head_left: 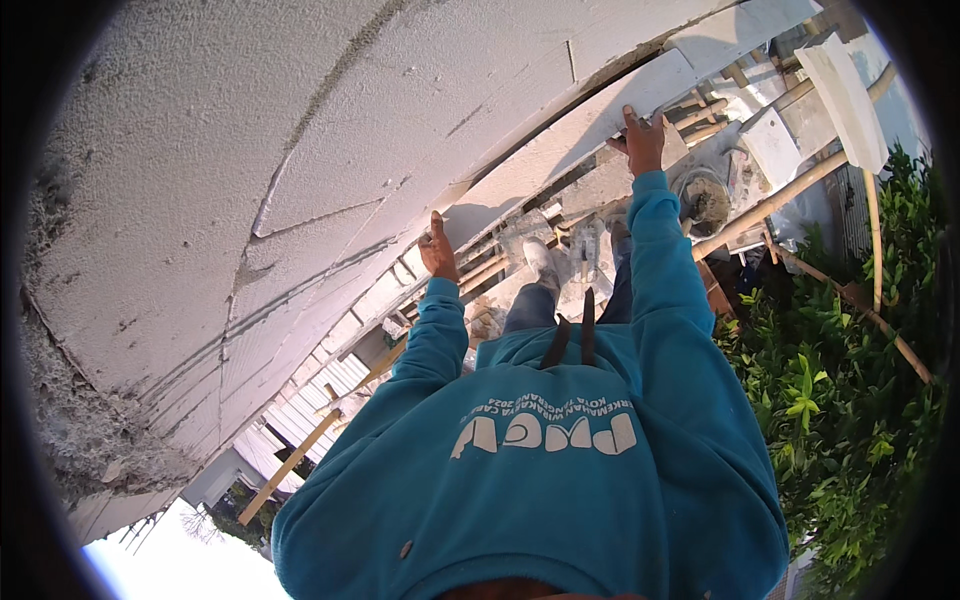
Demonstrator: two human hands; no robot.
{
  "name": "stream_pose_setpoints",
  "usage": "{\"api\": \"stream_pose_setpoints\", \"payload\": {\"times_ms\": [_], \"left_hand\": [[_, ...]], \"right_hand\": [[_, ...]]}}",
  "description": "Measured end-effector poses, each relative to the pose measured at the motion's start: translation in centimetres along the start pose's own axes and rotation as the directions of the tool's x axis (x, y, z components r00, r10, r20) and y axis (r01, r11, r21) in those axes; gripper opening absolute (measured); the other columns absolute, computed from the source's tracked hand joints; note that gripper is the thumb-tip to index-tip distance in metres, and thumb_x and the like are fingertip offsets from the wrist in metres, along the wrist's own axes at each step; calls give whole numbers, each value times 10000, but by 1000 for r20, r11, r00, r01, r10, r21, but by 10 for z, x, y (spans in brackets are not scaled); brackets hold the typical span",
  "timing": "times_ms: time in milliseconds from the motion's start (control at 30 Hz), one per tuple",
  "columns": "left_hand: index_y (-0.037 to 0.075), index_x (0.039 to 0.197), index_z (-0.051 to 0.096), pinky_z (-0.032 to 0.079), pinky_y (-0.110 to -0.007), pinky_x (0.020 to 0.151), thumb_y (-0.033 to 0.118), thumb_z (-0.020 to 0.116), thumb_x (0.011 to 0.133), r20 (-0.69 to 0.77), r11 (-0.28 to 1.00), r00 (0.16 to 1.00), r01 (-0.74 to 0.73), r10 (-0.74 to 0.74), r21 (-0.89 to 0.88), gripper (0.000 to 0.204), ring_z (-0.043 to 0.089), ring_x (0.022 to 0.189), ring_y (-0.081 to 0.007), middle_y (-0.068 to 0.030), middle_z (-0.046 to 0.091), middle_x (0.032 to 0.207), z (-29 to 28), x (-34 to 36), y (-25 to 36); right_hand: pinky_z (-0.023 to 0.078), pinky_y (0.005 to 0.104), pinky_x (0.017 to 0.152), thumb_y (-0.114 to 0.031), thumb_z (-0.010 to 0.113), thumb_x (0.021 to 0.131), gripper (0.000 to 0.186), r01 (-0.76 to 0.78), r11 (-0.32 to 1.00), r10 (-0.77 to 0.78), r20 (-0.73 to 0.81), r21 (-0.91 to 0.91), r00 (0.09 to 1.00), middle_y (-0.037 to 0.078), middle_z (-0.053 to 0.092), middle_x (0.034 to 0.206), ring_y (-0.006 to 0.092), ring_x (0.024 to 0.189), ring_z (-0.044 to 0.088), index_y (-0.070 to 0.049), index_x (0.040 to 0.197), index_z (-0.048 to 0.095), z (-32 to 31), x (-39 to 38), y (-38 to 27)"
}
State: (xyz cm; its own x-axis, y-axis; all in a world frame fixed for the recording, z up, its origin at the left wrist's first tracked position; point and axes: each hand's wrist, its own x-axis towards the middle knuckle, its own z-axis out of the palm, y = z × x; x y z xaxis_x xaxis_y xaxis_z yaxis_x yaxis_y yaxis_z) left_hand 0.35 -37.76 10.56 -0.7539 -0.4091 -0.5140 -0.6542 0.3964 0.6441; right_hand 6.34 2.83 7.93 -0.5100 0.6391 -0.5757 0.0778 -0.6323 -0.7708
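A long white block [565, 140] lies along the lower edge of the rough pale wall [250, 120]. My left hand [437, 245] grips its near end, fingers curled at the edge and thumb raised. Farther forward, my right hand [643, 140] holds the same block by its outer edge. Another white piece [730, 30] continues beyond it along the wall. Beside my right forearm sits a round bucket [705, 200] with grey material inside. My shoes [540, 262] are below, among dusty boards and clutter, partly hidden by my teal sweatshirt.
Bamboo poles [770, 208] form a scaffold along the right, with a white board [840, 100] and a smaller white block [770, 140] on it. Dense leafy branches [840, 400] fill the lower right beside the scaffold. A wooden plank [290, 465] runs at lower left, with roofs and bright sky beyond.
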Motion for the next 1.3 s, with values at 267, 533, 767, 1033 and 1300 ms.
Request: {"api": "stream_pose_setpoints", "payload": {"times_ms": [267,533,767,1033,1300], "left_hand": [[55,1211,555,374,-734,953,428,547,874,547,697,788,560,-282,-447,502,515,1156,-425,-156,584,1212,-7,-16,23],[83,1152,575,406,-668,1010,321,513,909,605,667,754,591,-255,-454,346,528,1167,-381,-134,596,1175,-3,2,30],[63,1170,573,417,-656,997,356,519,895,700,664,703,583,-125,-467,405,528,1168,-387,-141,603,1142,10,-1,3],[55,1230,500,408,-671,1006,389,525,885,668,685,733,554,-131,-473,481,511,1187,-404,-177,522,1225,-4,3,-1],[84,1307,425,380,-680,1024,423,574,857,633,739,768,484,-101,-469,583,476,1222,-415,-174,470,1273,-7,-19,-25]], "right_hand": [[634,473,699,-108,676,885,966,27,995,-33,-55,-101,998,263,485,1310,409,1124,566,-89,1534,-40,-8,-14,-12],[649,408,643,-247,799,761,1099,160,937,-177,-26,-311,984,282,461,1308,364,1135,571,66,1480,29,13,-3,21],[193,488,1142,-593,691,779,954,74,400,-546,-173,-914,819,369,358,1420,483,1364,279,77,1393,402,1,51,95],[156,469,1160,-660,634,788,1073,120,344,-335,-2,-931,942,364,289,1471,472,1388,243,141,1417,296,29,25,79],[202,443,1157,-697,630,763,1165,76,490,-418,-157,-868,894,359,302,1473,454,1380,298,195,1408,246,21,16,59]]}}
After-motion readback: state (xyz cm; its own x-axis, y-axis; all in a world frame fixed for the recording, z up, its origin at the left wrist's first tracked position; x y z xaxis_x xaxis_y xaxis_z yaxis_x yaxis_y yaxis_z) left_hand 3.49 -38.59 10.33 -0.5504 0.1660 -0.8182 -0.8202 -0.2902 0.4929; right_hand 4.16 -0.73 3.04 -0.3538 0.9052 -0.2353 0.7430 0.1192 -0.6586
